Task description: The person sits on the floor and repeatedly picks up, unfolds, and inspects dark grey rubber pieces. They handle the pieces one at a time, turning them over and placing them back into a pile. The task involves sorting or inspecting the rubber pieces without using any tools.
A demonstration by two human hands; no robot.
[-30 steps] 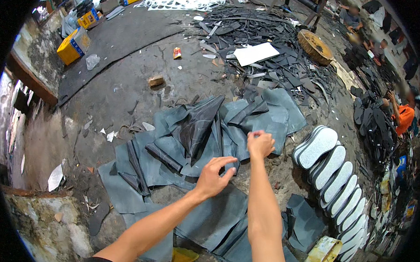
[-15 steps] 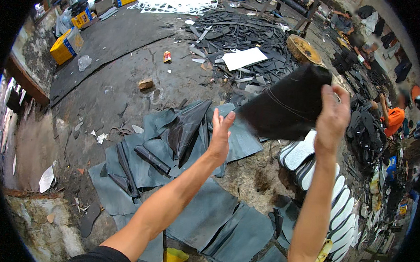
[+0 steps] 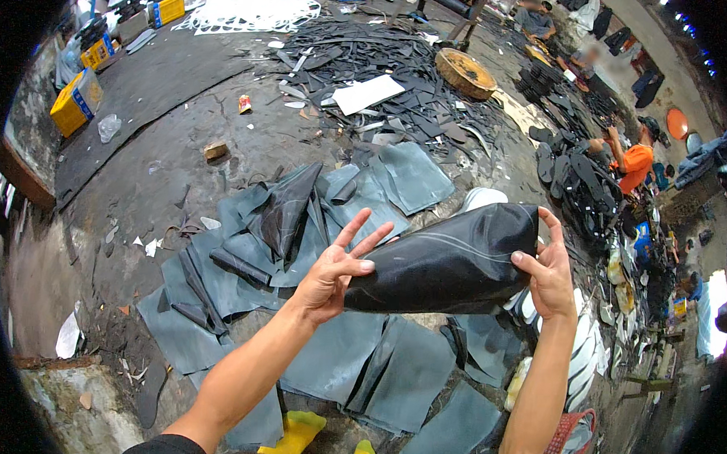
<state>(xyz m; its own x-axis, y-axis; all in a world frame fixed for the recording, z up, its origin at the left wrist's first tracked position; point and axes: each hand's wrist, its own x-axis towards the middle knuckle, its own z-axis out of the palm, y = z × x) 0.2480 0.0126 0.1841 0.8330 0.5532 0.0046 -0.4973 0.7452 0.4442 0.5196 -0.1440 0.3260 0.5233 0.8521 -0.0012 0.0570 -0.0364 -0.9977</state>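
A shiny black sheet (image 3: 451, 259), marked with pale curved lines, is stretched between my two hands and bulges in the middle. My left hand (image 3: 335, 276) pinches its left end between thumb and lower fingers, while two fingers point up and apart. At the right end, my right hand (image 3: 549, 276) grips the edge with the thumb on the near face. Grey-green sheets (image 3: 333, 355) lie spread and overlapping on the floor beneath. Among them, a dark folded sheet (image 3: 287, 215) shows its black side, and a rolled piece (image 3: 240, 265) lies nearby.
White sole-shaped pieces (image 3: 587, 350) stand in a row at right, by a red basket (image 3: 573, 443). Black offcuts (image 3: 370, 65) and a round wooden block (image 3: 465, 73) are farther off. A person in an orange top (image 3: 635, 164) sits far right. My yellow-covered feet (image 3: 296, 437) show below.
The black sheet has come lower and nearer, turning more level. My left hand, apart from it before, now holds its left end. The view has shifted toward the right.
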